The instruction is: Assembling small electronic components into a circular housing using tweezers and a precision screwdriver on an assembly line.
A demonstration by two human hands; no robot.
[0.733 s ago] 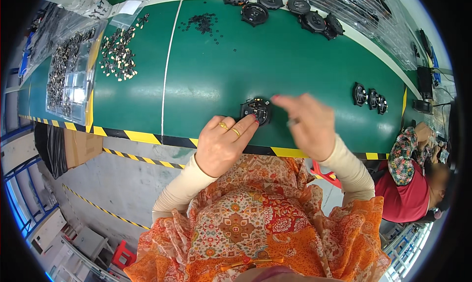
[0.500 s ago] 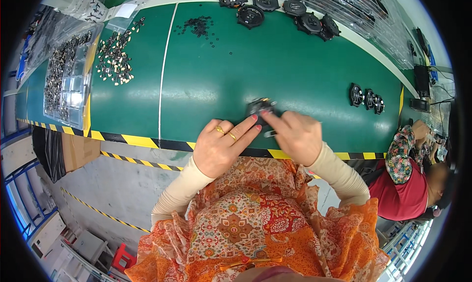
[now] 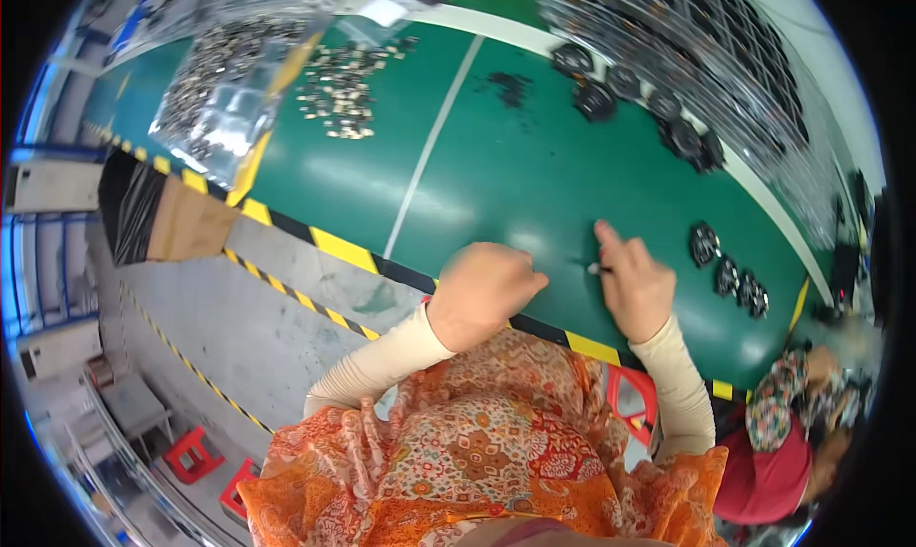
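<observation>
Left fingers (image 3: 536, 282): curled, hold can't be told | right fingers (image 3: 614, 248): gripping small pale item (image 3: 595, 268) | clear tray (image 3: 227, 132): small parts (image 3: 224, 65)

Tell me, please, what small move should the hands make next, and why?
Perhaps turn the left hand over: its curled fingers hide whatever it may hold, and the right hand, apart from it, has a small shiny thing at its fingers.

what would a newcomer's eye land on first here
Probably the bright orange patterned garment at bottom centre. Above it, the left hand and right hand are apart over the near side of the green table. Round black parts cluster near its far edge, toward the upper right.
</observation>
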